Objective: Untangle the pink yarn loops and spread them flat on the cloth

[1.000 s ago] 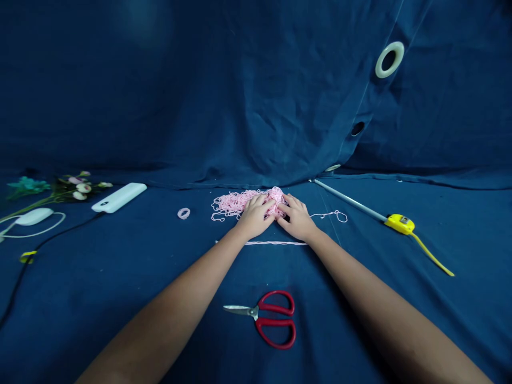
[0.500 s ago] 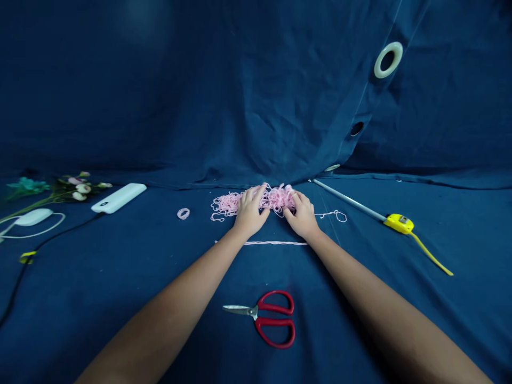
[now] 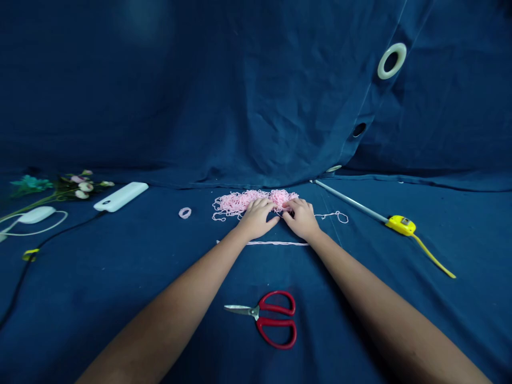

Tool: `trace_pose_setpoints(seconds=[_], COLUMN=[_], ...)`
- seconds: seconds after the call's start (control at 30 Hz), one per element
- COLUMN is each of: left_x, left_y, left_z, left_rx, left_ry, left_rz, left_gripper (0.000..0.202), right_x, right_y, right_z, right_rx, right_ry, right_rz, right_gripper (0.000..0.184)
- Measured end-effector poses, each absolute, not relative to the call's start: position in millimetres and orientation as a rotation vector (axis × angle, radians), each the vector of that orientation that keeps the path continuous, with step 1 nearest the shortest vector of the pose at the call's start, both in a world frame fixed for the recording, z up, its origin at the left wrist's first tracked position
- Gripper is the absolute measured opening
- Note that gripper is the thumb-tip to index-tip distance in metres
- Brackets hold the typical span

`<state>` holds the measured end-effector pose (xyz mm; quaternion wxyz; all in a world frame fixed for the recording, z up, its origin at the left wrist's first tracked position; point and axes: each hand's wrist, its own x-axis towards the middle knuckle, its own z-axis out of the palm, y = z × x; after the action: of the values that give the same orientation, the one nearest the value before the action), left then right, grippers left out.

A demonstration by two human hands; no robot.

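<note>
"Left grip (image 3: 258,219) and right grip (image 3: 303,218), both touching the pink yarn (image 3: 243,200)?"

"Yes, bent over its near edge; whether they clasp strands, I can't tell. It's at twelve o'clock from those red-handled scissors (image 3: 256,312)."

"Can you read that yellow tape measure (image 3: 394,225), at three o'clock from the yarn?"

"Its label (image 3: 406,221) is too small. Rumpled blue cloth (image 3: 100,282) underneath; blue curtain (image 3: 240,106) behind, pale eyelet (image 3: 381,66) towards two."
</note>
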<state>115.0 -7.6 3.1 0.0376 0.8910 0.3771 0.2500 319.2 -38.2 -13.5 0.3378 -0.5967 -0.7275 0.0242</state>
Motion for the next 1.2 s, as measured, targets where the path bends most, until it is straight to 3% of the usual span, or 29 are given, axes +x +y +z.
trace_pose_setpoints(seconds=[0.2,0.37,0.43,0.53,0.6,0.93,1.1,1.2], left_x=[115.2,114.9,113.9,111.1,108.7,107.5,112.0,115.0], left_y=[-9.2,-9.5,-7.8,-4.0,-1.9,-2.7,-13.1,-15.1], left_z=[4.9,9.8,11.4,12.6,12.6,15.2,19.1,15.9], left_rx=[2.642,2.488,2.449,2.388,2.308,2.282,2.487,2.62], left_ry=[1.222,1.177,1.163,1.209,1.273,1.456,1.311,1.164], left_rz=[0.939,1.059,1.108,1.161,1.215,1.369,1.223,1.082], left_gripper=[0.044,0.062,0.057,0.025,0.015,0.012,0.008,0.026], right_x=[319.4,316.9,316.4,315.9,315.8,316.1,315.1,315.3], right_y=[-43.5,-51.2,-51.9,-50.9,-49.0,-45.7,-50.5,-50.0], right_z=[-5.8,1.0,1.3,0.3,-1.5,-4.1,0.6,-1.0], right_rx=[-1.24,-1.072,-1.078,-1.145,-1.197,-1.464,-1.474,-1.425], right_ry=[-1.985,-2.007,-2.021,-2.018,-1.977,-1.608,-1.592,-1.695], right_rz=[0.035,0.08,0.108,0.109,0.073,-0.096,-0.117,-0.088], right_gripper=[0.049,0.045,0.042,0.041,0.041,0.048,0.017,0.016])
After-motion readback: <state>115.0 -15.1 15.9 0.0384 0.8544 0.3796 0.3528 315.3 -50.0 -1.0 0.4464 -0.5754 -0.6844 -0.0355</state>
